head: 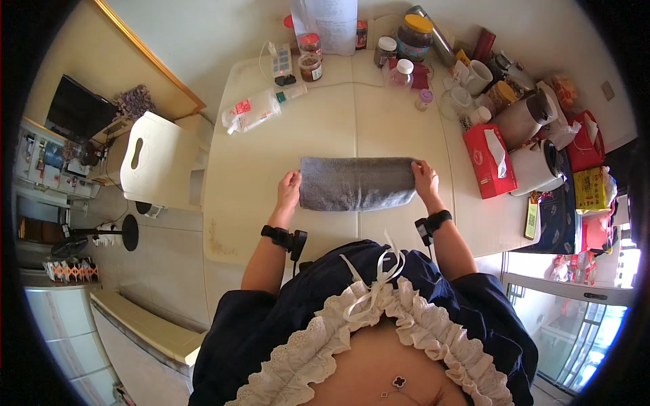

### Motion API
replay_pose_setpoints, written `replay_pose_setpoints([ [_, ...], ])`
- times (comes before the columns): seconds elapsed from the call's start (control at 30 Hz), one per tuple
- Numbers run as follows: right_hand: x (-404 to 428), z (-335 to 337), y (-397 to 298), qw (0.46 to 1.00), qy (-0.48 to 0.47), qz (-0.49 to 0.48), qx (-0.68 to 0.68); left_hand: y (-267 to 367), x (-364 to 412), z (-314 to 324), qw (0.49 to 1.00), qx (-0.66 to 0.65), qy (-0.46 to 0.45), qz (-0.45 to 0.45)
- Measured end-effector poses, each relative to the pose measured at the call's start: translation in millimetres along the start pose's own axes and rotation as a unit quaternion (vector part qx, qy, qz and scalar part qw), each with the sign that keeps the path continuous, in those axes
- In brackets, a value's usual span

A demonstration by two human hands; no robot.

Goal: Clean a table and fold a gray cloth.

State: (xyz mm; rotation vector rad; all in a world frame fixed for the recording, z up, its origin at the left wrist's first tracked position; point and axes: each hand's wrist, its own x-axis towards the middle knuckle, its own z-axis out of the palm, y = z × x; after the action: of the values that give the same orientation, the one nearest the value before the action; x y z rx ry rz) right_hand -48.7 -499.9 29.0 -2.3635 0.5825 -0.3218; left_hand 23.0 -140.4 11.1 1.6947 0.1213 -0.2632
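Observation:
A grey cloth (358, 183), which looks like a folded towel, lies flat and wide on the cream table (244, 167) in front of me. My left hand (289, 190) pinches its left edge between thumb and fingers. At the opposite end, my right hand (426, 180) grips the upper right corner, thumb beneath and fingers curled. Some soft creases run along the lower half of the cloth. Each wrist wears a black strap with a small device and a cable.
A tissue box (487, 162), kettles and jars crowd the table's right side. A plastic package (251, 111), a power strip (281, 61) and an open jar (310, 67) sit at the back left. A white chair (157, 157) stands left of the table.

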Motion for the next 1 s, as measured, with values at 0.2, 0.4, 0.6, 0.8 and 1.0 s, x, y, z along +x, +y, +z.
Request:
replay_pose_setpoints([
  [0.2,-34.7,9.6,29.4,0.985,-0.072,0.092,-0.130,-23.5,-16.5,-4.9,0.990,0.024,-0.023,-0.138],
  [0.4,-62.6,-4.2,0.5,0.942,-0.246,0.060,-0.219,-27.6,-40.9,0.7,0.990,0.107,-0.048,-0.079],
  [0.6,-58.9,5.6,25.3,0.967,-0.170,0.130,0.141,-36.8,-34.2,-0.4,0.992,0.062,-0.062,-0.092],
  [0.8,-61.9,-0.4,18.5,0.948,-0.201,0.175,0.176,-19.2,-39.2,-1.6,0.986,0.052,-0.052,-0.148],
  [1.0,-69.5,-11.5,22.4,0.927,-0.237,0.239,0.166,-38.9,-50.2,-10.1,0.988,0.035,-0.055,-0.137],
])
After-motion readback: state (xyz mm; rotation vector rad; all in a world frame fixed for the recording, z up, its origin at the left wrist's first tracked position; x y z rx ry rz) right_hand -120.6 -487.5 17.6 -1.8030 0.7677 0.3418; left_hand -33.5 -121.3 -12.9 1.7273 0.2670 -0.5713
